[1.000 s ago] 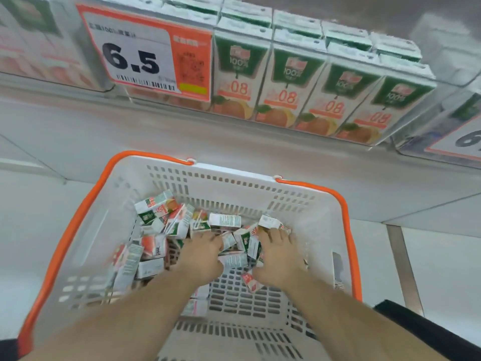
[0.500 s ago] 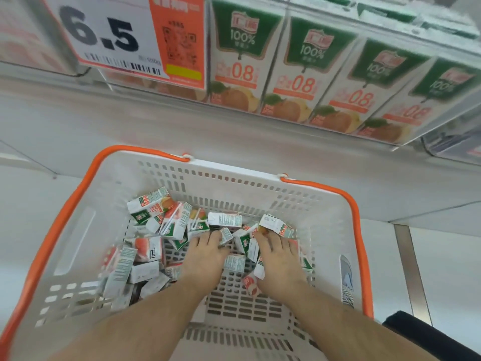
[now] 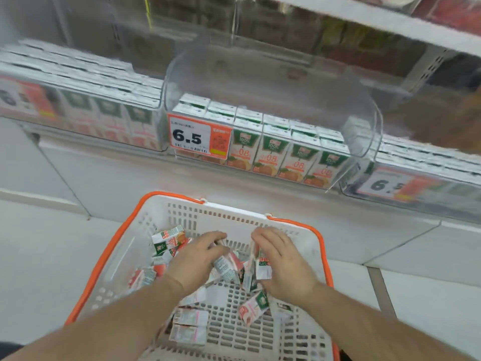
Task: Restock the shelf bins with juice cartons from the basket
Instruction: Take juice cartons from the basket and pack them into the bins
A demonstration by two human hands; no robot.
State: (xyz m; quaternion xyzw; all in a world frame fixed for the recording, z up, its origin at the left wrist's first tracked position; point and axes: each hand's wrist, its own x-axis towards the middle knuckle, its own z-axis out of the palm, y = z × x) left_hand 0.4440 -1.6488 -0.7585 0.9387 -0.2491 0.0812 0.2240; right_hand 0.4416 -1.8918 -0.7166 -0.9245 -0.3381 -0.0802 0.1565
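Observation:
A white basket with an orange rim stands on the floor below me, with several small juice cartons loose inside. My left hand grips a carton raised off the pile. My right hand grips another carton, held upright. Ahead, a clear shelf bin holds two rows of upright green and orange cartons at its front, with open room behind them.
A price tag reading 6.5 hangs on the bin's front left. Fuller bins of cartons flank it on the left and right. An upper shelf edge overhangs the bins. Pale floor tiles surround the basket.
Both hands have closed on cartons and lifted them off the pile. The camera has tilted up, bringing the shelf bins into fuller view.

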